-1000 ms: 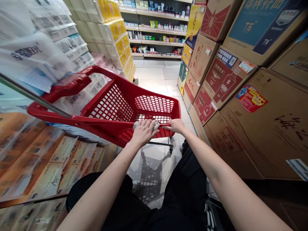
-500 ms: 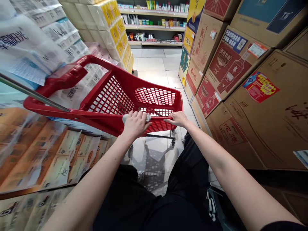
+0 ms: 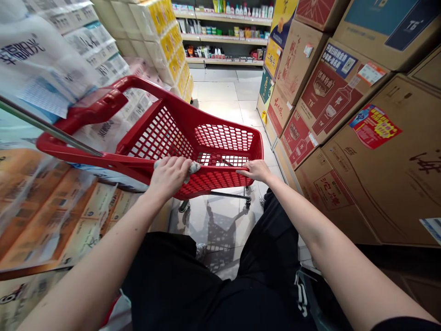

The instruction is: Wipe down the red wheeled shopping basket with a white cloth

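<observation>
A red plastic shopping cart (image 3: 223, 128) with a lattice basket stands sideways in front of me, its handle (image 3: 99, 105) to the left. My left hand (image 3: 172, 174) is closed around a crumpled pale cloth (image 3: 194, 168) pressed over the cart's near rim; most of the cloth is hidden beneath the palm and fingers. Farther along the same rim, toward the cart's front end, my right hand (image 3: 257, 171) grips the edge with its fingers over the top. Through the lattice, floor tiles show beneath the basket.
Stacked cardboard cartons (image 3: 361, 174) line the right side. Packs of tissue paper (image 3: 44, 207) pile up on the left, with yellow-and-white packs (image 3: 165, 41) beyond. At the back stands a shelf (image 3: 227, 39) of bottles and tubes. A tiled floor (image 3: 220, 96) runs between them.
My left hand has slid leftward along the near rim with the cloth, toward the handle end. The right hand keeps its place on the rim. The view has shifted slightly.
</observation>
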A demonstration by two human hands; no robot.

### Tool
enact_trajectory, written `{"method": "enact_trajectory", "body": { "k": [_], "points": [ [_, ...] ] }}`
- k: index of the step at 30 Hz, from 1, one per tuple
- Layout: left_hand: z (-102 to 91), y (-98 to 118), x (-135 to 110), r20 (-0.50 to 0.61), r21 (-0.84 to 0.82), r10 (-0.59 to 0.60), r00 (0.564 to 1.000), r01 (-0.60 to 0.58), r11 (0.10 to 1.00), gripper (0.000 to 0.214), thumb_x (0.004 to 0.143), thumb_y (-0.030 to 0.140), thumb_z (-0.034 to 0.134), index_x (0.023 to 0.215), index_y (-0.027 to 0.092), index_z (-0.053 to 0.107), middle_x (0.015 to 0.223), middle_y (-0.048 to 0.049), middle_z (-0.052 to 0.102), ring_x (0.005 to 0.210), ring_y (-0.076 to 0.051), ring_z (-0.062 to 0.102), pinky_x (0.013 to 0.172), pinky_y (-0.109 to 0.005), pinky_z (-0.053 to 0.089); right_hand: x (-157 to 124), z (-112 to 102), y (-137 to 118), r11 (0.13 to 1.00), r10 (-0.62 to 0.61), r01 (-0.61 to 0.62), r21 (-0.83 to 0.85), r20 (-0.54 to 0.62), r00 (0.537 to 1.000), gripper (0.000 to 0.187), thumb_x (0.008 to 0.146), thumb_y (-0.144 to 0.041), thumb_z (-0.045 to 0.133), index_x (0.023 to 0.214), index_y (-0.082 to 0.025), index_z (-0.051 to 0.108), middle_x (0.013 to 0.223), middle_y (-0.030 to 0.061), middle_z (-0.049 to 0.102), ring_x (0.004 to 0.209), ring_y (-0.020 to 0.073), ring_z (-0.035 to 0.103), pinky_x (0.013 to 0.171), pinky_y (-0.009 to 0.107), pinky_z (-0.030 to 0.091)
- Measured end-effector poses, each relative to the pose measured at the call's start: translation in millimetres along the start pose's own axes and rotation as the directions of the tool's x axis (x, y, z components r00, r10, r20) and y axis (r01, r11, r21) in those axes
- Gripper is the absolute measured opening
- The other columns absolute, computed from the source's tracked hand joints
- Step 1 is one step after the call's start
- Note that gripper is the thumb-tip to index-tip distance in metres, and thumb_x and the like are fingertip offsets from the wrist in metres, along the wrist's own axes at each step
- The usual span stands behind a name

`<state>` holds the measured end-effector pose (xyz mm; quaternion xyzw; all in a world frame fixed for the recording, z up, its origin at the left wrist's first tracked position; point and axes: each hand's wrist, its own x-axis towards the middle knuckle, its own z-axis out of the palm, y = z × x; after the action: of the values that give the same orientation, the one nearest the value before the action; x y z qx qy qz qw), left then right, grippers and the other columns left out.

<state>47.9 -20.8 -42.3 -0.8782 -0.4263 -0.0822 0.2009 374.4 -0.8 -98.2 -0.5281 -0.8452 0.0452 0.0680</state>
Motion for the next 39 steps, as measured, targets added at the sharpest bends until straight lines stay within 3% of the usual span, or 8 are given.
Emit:
{"method": "enact_trajectory", "body": {
  "k": [4,12,15,22,25,34,36,39],
  "points": [
    [-3.4,-2.2,-1.2,-0.002,0.055,-0.030,1.000,0.030,0.998,0.026,0.087,0.020,0.038,0.104,0.013,0.057,0.089,-0.0145,0.058,0.090,-0.028,0.052,0.087,-0.044,0.037,-0.4,1.7,-1.9,1.000,-0.005,0.005,0.004,-0.026,1.000,0.065,0.089,-0.068,0.027,0.076,-0.019,0.067,0.077,0.0043,0.068,0.069,0.0143,0.057,0.055,0.026,0.020],
    [1.4,43.6,28.5,0.032,0.032,0.036,0.999,-0.037,0.999,0.022,0.086,0.015,0.038,0.094,0.013,0.058,0.084,-0.0129,0.057,0.080,-0.026,0.052,0.077,-0.040,0.040,-1.2,0.9,-5.0,0.999,0.037,-0.037,-0.026,0.005,0.999,0.065,0.088,-0.068,0.028,0.079,-0.018,0.069,0.077,0.0055,0.068,0.071,0.0151,0.058,0.055,0.026,0.020],
    [2.8,35.3,22.3,0.008,0.010,0.050,0.999,-0.050,0.999,0.024,0.087,0.018,0.038,0.099,0.014,0.058,0.085,-0.0126,0.058,0.081,-0.025,0.053,0.076,-0.040,0.040,-1.4,1.8,-2.6,0.999,0.026,-0.026,-0.020,-0.005,1.000,0.064,0.088,-0.068,0.029,0.079,-0.018,0.069,0.078,0.0056,0.069,0.071,0.0150,0.058,0.055,0.026,0.020],
    [-7.0,-13.0,-13.0,-0.032,-0.011,-0.023,0.999,0.023,1.000,0.029,0.088,0.021,0.038,0.110,0.016,0.056,0.090,-0.0139,0.059,0.090,-0.028,0.053,0.082,-0.043,0.039,-0.4,6.7,2.1,1.000,0.006,-0.007,-0.015,-0.044,0.999,0.063,0.089,-0.067,0.029,0.075,-0.018,0.067,0.076,0.0056,0.068,0.069,0.0148,0.057,0.054,0.027,0.018],
    [-9.2,-8.6,-11.5,-0.017,0.025,-0.048,0.999,0.048,0.999,0.027,0.088,0.021,0.038,0.107,0.016,0.057,0.089,-0.0137,0.058,0.089,-0.029,0.053,0.082,-0.044,0.038,-0.7,7.5,0.9,1.000,0.020,-0.021,-0.019,-0.039,0.999,0.062,0.089,-0.066,0.031,0.075,-0.018,0.068,0.075,0.0054,0.068,0.070,0.0154,0.058,0.055,0.026,0.020],
    [5.1,54.2,30.1,0.006,-0.063,0.032,0.999,-0.031,0.997,0.024,0.087,0.017,0.038,0.101,0.014,0.058,0.088,-0.0127,0.058,0.084,-0.025,0.053,0.077,-0.039,0.039,-1.4,1.6,-3.2,0.998,0.045,-0.044,-0.042,0.006,0.999,0.061,0.088,-0.067,0.032,0.081,-0.019,0.070,0.077,0.0057,0.069,0.073,0.0161,0.060,0.058,0.025,0.025],
    [4.9,48.6,26.0,0.001,-0.068,0.036,0.999,-0.036,0.997,0.026,0.087,0.017,0.038,0.103,0.014,0.057,0.090,-0.0130,0.059,0.086,-0.025,0.053,0.079,-0.039,0.040,-1.6,1.1,-0.9,0.999,0.036,-0.035,-0.035,0.014,0.999,0.062,0.088,-0.067,0.031,0.080,-0.019,0.070,0.077,0.0058,0.069,0.072,0.0157,0.059,0.058,0.025,0.025],
    [-2.0,19.5,5.8,0.002,-0.057,0.017,1.000,-0.017,0.998,0.029,0.086,0.017,0.039,0.108,0.015,0.056,0.092,-0.0134,0.059,0.089,-0.026,0.053,0.083,-0.041,0.040,-2.1,1.5,2.9,1.000,0.018,-0.018,-0.023,-0.005,1.000,0.064,0.088,-0.068,0.030,0.079,-0.018,0.069,0.077,0.0058,0.069,0.071,0.0155,0.059,0.057,0.025,0.024]
  ]
}}
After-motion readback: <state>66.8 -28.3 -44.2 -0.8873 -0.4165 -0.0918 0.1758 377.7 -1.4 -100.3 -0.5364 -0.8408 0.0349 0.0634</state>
